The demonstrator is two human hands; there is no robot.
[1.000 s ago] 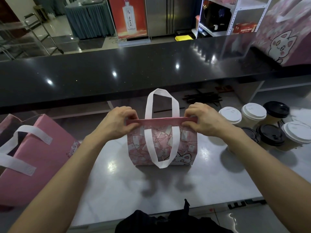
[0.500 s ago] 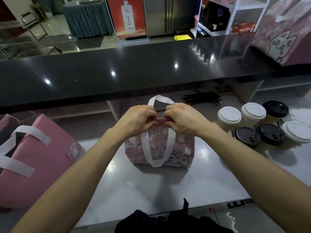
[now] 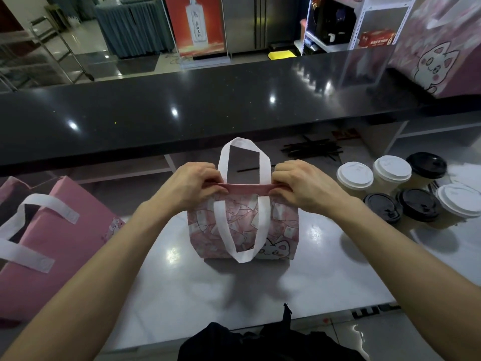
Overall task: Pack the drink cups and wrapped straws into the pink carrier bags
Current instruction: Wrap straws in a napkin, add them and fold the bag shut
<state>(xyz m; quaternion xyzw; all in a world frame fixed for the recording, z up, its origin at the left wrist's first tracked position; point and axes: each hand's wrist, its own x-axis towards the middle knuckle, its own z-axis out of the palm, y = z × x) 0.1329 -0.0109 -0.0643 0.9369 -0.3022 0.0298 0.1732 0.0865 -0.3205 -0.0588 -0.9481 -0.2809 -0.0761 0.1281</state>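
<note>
Inspecting the head view: my left hand [image 3: 192,187] and right hand [image 3: 303,188] each pinch the top rim of the small pink carrier bag [image 3: 243,230], standing on the white counter [image 3: 234,295]; mouth barely parted; contents unseen; six lidded drink cups [image 3: 354,176] wait at right, dark wrapped straws [image 3: 312,150] behind; I judge packing not yet begun here; larger pink bag [image 3: 59,230] at left.

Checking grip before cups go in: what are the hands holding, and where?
Both the left hand and right hand pinch the small pink bag by its top rim.
</note>
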